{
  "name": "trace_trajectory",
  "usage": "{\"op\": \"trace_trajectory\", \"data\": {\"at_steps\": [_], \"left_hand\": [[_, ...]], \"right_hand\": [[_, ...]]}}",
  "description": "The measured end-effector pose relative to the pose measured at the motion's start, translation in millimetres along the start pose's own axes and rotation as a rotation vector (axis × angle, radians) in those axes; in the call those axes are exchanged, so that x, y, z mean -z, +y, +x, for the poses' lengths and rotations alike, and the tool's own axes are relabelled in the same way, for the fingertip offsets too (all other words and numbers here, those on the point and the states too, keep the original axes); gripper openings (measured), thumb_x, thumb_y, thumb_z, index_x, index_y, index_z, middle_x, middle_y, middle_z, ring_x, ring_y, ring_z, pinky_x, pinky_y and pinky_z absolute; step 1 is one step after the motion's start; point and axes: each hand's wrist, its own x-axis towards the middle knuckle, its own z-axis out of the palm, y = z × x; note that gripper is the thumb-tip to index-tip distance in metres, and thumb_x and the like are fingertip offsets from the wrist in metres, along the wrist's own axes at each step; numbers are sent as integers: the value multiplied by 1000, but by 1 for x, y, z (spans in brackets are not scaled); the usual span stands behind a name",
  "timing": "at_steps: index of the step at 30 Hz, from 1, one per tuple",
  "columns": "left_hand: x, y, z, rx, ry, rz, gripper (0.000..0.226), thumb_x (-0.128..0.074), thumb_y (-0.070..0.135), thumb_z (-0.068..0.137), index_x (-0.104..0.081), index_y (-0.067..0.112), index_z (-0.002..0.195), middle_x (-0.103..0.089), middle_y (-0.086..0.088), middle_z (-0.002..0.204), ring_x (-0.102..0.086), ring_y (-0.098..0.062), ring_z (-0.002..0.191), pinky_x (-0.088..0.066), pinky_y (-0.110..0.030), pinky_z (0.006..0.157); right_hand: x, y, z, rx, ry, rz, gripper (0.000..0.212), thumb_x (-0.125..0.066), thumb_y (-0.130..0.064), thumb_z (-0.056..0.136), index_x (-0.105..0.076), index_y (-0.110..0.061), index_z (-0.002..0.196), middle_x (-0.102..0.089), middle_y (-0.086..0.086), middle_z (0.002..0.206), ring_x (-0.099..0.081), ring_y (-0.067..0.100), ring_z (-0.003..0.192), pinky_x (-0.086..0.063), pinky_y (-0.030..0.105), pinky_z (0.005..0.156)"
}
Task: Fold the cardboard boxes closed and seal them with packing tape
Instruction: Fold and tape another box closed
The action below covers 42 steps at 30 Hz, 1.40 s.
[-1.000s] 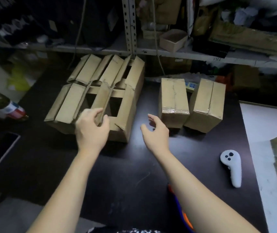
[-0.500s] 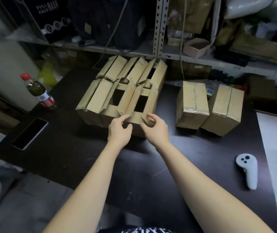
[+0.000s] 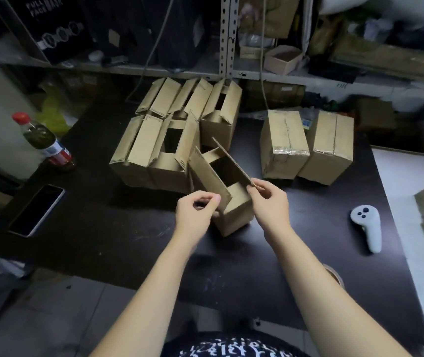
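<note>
one open box (image 3: 234, 212) now sits mid-desk (image 3: 128, 228), pulled clear of the unsealed cluster (image 3: 154, 150) at its 11 o'clock, where it stood half a second ago; left hand (image 3: 195, 215) pinches its left flap, right hand (image 3: 270, 204) its right flap, so folding looks next, with two taped boxes (image 3: 285, 143) at 2 o'clock

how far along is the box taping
Done: two taped boxes on the right. In hand: one box, left hand and right hand pinching its flaps, nothing folded or taped yet. Left: the open boxes behind it, flaps up.
</note>
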Motion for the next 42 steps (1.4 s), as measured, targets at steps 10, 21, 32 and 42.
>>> {"op": "trace_trajectory", "data": {"at_steps": [10, 21, 32, 42], "left_hand": [[16, -20, 17, -15, 106, -27, 28, -85, 32, 83, -68, 28, 106, -68, -1, 98, -70, -21, 94, -53, -23, 77], [23, -28, 4, -90, 5, 197, 34, -77, 45, 87, -70, 21, 110, -69, 5, 109, -63, -15, 107, -50, -30, 91], [31, -44, -17, -248, -316, 472, 63, -67, 48, 94, -33, 64, 143, -48, 5, 108, -56, -14, 93, -48, -33, 84], [22, -56, -18, -244, -276, 445, 41, -64, 39, 98, -61, 37, 139, -46, 4, 152, -41, -12, 139, -30, -27, 113]], "right_hand": [[45, 31, -31, -19, -45, -93, 22, -60, -9, 101, -75, -23, 107, -75, -8, 102, -64, -3, 85, -46, 9, 74], [60, 34, -59, -95, 11, -26, 34, -68, -48, 95, -65, -34, 126, -64, -5, 127, -60, 12, 119, -53, 40, 102], [80, 47, -78, 91, -62, -220, 49, -81, -37, 87, -59, -42, 131, -60, -26, 128, -52, -1, 128, -45, 20, 102], [76, 66, -82, 48, 155, -310, 42, -53, -35, 106, -57, -21, 145, -55, -7, 144, -51, 10, 132, -37, 26, 110]]}}
